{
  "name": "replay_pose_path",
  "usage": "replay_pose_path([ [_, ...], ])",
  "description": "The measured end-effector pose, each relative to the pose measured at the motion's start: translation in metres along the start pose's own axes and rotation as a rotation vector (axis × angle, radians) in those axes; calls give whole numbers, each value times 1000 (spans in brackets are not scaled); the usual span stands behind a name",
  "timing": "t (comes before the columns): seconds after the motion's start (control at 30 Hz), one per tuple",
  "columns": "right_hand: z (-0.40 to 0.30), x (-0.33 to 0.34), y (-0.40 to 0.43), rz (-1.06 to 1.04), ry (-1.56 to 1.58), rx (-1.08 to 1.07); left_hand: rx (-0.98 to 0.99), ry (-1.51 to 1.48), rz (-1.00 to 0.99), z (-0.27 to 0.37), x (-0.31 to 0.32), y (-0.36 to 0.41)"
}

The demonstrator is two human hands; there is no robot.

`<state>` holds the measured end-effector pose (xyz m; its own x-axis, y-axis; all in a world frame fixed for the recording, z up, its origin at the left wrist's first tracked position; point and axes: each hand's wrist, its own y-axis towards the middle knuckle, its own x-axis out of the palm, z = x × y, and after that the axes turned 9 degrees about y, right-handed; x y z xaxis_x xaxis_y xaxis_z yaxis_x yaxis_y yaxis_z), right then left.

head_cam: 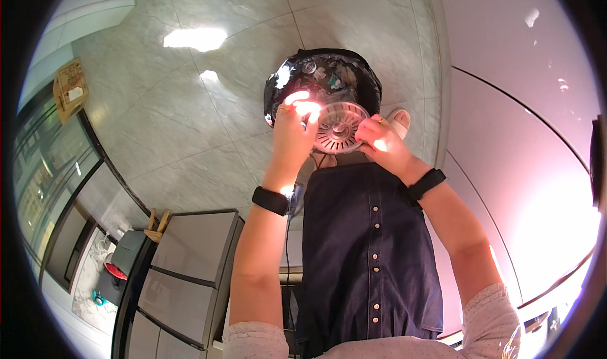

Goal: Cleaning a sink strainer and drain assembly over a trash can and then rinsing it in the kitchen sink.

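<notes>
A round slotted sink strainer basket [338, 128] with a central knob is held over the near side of a trash bin lined with a black bag [370, 81]. My right hand [381, 138] grips the strainer's right rim between thumb and fingers. At its left edge is my left hand [295, 129], its fingers bent and partly washed out by bright light; whether they grip the rim is hard to tell. Inside the bin lie crumpled bits of rubbish, partly hidden by the strainer and my left fingers.
The bin stands on a tiled floor [189, 103]. A foot in a light shoe [400, 122] is just right of it. Pale cabinet fronts [512, 145] run along the right. Grey drawers [189, 245] stand at lower left, and a cardboard box [70, 89] lies at far left.
</notes>
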<state>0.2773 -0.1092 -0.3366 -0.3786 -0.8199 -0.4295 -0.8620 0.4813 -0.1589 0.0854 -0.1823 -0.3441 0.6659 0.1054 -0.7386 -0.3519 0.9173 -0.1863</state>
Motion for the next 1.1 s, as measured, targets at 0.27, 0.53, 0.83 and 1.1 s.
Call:
replay_pose_path([
  [0.27,72,27,-8,155,-24,716,-398,-64,-77,-93,79,-43],
  [0.53,81,26,12,269,-198,598,-484,-371,-40,-110,88,-53],
  [0.83,71,12,-4,239,245,855,-416,-348,-253,-47,44,-18],
  [1.1,30,28,-11,230,451,915,-103,-251,-83,-32,27,-59],
])
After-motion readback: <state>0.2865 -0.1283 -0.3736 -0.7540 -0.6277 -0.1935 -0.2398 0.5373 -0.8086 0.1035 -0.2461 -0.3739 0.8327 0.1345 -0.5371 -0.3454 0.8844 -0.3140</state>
